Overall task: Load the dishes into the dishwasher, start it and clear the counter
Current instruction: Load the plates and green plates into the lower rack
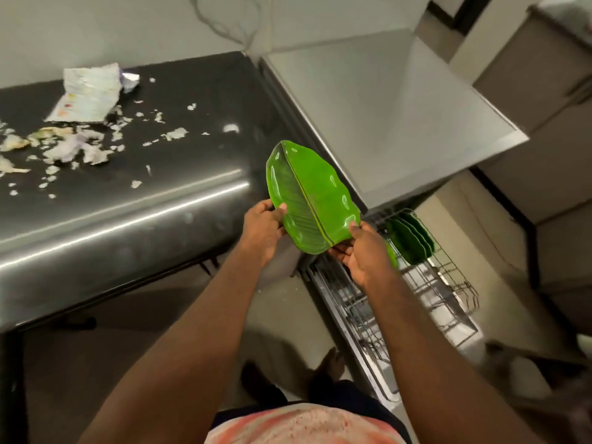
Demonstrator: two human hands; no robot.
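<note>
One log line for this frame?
step: loading | left hand: grips leaf plate | right hand: grips same plate | rack: green plates upright | counter: paper scraps

A thin cable (221, 28) loops down the pale wall (96, 33) ahead of me. Off to my right stand beige cabinets (528, 72), and pale floor tiles (282, 318) lie beneath me.

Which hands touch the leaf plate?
Touching, both. Head view: left hand grips the leaf plate at its left edge, right hand pinches its near end.
</note>
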